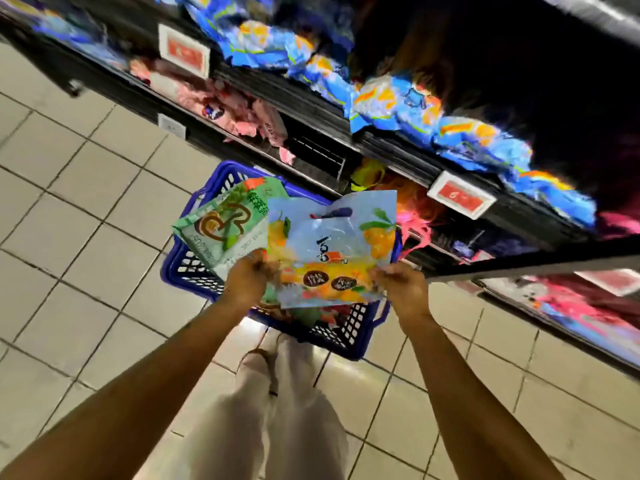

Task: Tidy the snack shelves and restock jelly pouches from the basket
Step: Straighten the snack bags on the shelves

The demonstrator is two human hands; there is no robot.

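Above the blue plastic basket (349,337) on the floor I hold a fan of jelly pouches. My left hand (247,277) grips the lower edges of a green pouch (225,223) and of the pale blue pouches beside it. My right hand (401,282) pinches the lower right corner of the front pale blue pouch with orange fruit print (343,247). More pouches lie in the basket, mostly hidden under the held ones.
Dark shelves (363,140) run diagonally across the top and right, with blue-and-orange packs (415,105) on the upper level, pink packs (239,112) lower left and red price tags (459,199). My legs in pale trousers stand on the tiled floor (86,237) behind the basket.
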